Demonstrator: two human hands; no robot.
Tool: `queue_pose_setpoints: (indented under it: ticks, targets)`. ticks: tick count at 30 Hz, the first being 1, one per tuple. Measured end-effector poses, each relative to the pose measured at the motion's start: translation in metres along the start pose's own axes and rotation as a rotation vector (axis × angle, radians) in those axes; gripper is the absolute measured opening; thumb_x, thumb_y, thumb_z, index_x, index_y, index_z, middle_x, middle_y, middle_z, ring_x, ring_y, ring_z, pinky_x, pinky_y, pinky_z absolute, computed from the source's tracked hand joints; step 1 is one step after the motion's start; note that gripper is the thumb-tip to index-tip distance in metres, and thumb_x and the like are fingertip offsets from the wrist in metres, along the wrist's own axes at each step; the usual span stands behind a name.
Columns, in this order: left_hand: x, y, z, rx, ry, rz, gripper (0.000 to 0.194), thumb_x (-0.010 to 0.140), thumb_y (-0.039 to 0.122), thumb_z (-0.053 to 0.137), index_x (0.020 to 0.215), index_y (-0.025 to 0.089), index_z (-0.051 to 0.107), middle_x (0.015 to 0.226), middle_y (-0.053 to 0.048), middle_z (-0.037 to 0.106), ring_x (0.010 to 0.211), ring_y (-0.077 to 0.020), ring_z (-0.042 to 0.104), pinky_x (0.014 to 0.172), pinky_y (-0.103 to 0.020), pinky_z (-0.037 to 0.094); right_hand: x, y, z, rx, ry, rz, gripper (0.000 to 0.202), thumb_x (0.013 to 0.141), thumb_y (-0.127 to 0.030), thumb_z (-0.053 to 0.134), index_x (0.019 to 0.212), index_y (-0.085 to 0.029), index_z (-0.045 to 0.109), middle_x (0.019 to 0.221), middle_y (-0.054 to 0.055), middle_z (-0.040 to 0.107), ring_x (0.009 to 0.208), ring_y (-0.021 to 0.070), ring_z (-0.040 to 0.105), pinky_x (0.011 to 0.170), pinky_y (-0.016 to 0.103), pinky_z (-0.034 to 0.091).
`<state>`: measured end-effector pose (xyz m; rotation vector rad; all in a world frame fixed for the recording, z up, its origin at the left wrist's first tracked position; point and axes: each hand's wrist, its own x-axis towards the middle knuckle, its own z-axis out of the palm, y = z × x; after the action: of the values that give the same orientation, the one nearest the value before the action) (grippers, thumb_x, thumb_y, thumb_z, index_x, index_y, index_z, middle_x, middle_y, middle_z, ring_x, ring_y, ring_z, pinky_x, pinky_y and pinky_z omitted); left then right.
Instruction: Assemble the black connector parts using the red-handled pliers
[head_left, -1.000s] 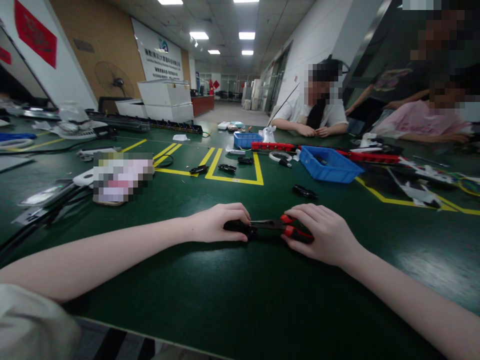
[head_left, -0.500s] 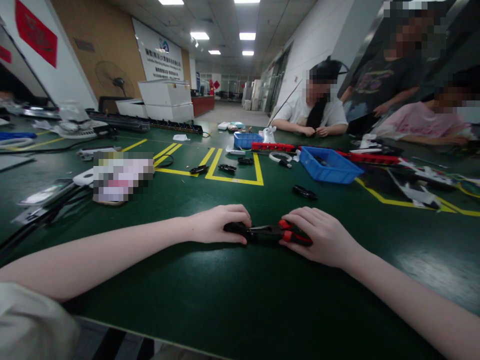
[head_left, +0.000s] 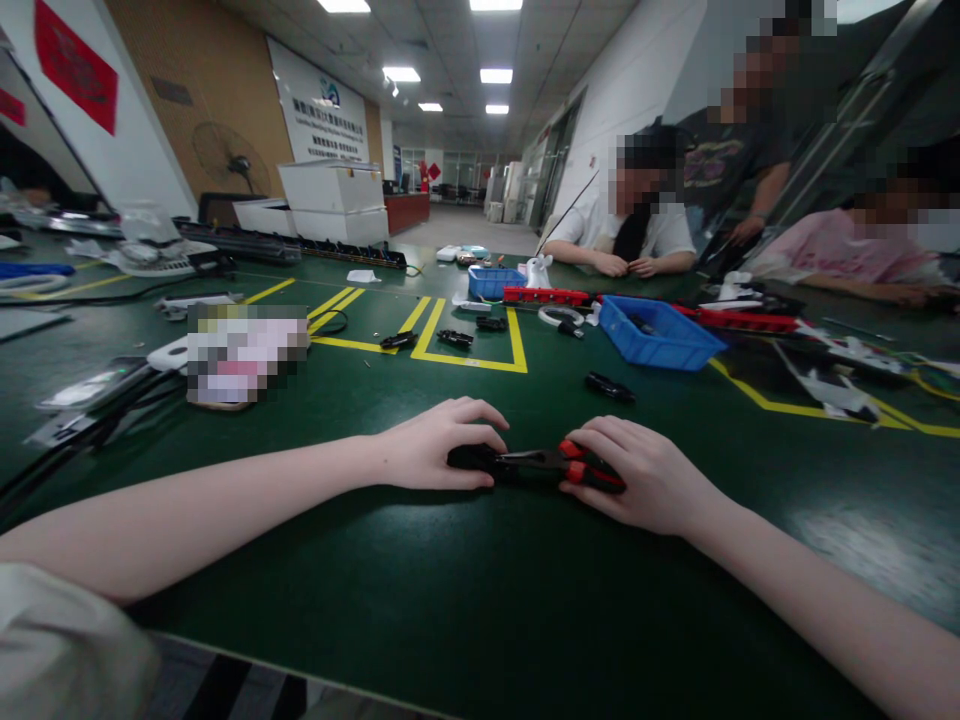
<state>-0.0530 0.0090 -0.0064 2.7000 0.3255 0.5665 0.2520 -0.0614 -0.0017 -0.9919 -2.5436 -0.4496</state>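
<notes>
My right hand (head_left: 637, 470) is closed round the red and black handles of a pair of pliers (head_left: 540, 460), whose jaws point left. At the jaws' tip is a small black part (head_left: 474, 458), gripped between the thumb and fingers of my left hand (head_left: 442, 445). Some of my left fingers are lifted off it. The jaws meet or overlap the part's right end; the exact contact is too dark to make out. Just beyond my hands a similar black piece (head_left: 609, 386) lies on the green table (head_left: 480, 600).
Several black pieces (head_left: 455, 339) lie near the yellow tape lines. Behind them stand a small blue bin (head_left: 496, 281) and a larger blue bin (head_left: 660, 345). A phone (head_left: 247, 360) and cables are at left. Other people (head_left: 626, 225) are across the table at right.
The upper fingers of my left hand have lifted and spread a little from the black part. The pliers and my right hand have hardly moved. A standing person at right has shifted left.
</notes>
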Motion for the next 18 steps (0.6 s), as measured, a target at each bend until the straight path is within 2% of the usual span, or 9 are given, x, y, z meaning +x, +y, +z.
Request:
queue_pose_setpoints:
  ticks: [5,9,12,18]
  targets:
    - [0.0,0.0,0.0,0.034,-0.034,0.015,0.034,0.09,0.024,0.064,0.124,0.019,0.063,0.143,-0.013,0.056,0.133,-0.0278,0.052,0.114,-0.045,0.04,-0.001,0.0,0.001,0.002,0.0,0.008,0.035,0.089,-0.046,0.064,0.108,-0.017,0.061,0.097,0.011,0.069,0.081,0.022,0.066,0.07,0.035,0.056]
    - [-0.001,0.009,0.006,0.025,-0.013,-0.069,0.034,0.092,0.032,0.065,0.124,0.019,0.062,0.151,-0.014,0.051,0.145,-0.03,0.042,0.122,-0.05,0.031,-0.001,0.0,0.001,0.02,-0.007,0.031,0.035,0.089,-0.045,0.065,0.109,-0.017,0.061,0.097,0.011,0.07,0.082,0.0218,0.066,0.07,0.035,0.056]
    - [-0.001,0.021,0.013,0.032,0.011,-0.159,0.038,0.094,0.038,0.064,0.127,0.019,0.059,0.155,-0.017,0.046,0.147,-0.0306,0.041,0.121,-0.051,0.034,0.0,0.0,0.001,0.039,-0.018,0.042,0.034,0.088,-0.044,0.065,0.11,-0.017,0.062,0.098,0.01,0.07,0.083,0.0217,0.066,0.071,0.035,0.057]
    - [0.0,0.029,0.017,-0.008,0.028,-0.236,0.03,0.094,0.033,0.066,0.12,0.018,0.06,0.15,-0.018,0.051,0.142,-0.0297,0.048,0.114,-0.048,0.044,0.0,-0.002,0.0,0.059,-0.016,0.056,0.033,0.088,-0.044,0.066,0.108,-0.018,0.063,0.098,0.01,0.07,0.084,0.0221,0.067,0.072,0.036,0.057]
